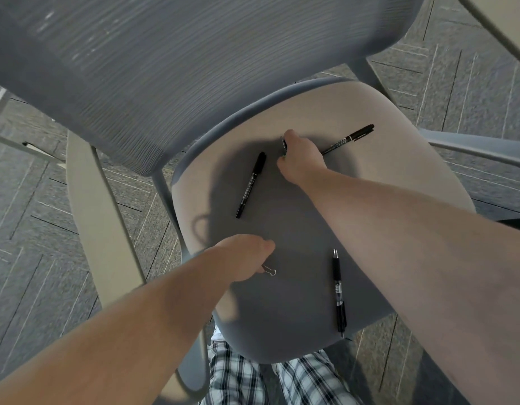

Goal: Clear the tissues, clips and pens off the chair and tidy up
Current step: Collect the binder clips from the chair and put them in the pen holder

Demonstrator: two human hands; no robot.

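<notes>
A grey chair seat (384, 176) fills the middle of the view. My right hand (301, 159) is at the back of the seat, fingers closed on a small binder clip (284, 145). My left hand (244, 258) is low on the seat's left side, closed on another binder clip whose wire handle (270, 271) pokes out beneath the fingers. Three black pens lie on the seat: a marker (251, 185) left of my right hand, a marker (350, 138) partly hidden behind that hand, and a ballpoint pen (339, 293) near the front edge. No tissues show.
The chair's mesh backrest (165, 68) rises at the upper left, with armrests on the left (104, 217) and right (475, 147). Patterned grey carpet (34, 206) surrounds the chair. My plaid trousers (270, 381) show below the seat. A table edge (504, 27) crosses the upper right corner.
</notes>
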